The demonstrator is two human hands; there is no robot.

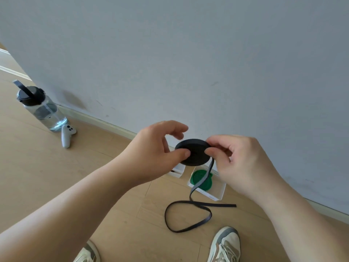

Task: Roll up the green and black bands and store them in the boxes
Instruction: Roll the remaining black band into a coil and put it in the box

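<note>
Head view: at centre frame the left hand (158,148) and right hand (239,163) each pinch the rolled black band (194,152) between thumb and curled fingers. Its loose tail loops on the pale wooden floor (56,176) below. Just behind, the green band (201,180) lies coiled in a white box (219,193) by the grey wall (188,53) — a water bottle (41,108) stands at the upper left.

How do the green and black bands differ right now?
The green band is fully coiled; the black band trails a loose tail onto the floor. The green band lies in a white box; the black band is held in the air by the left hand and right hand. Both are wound into flat discs.
</note>
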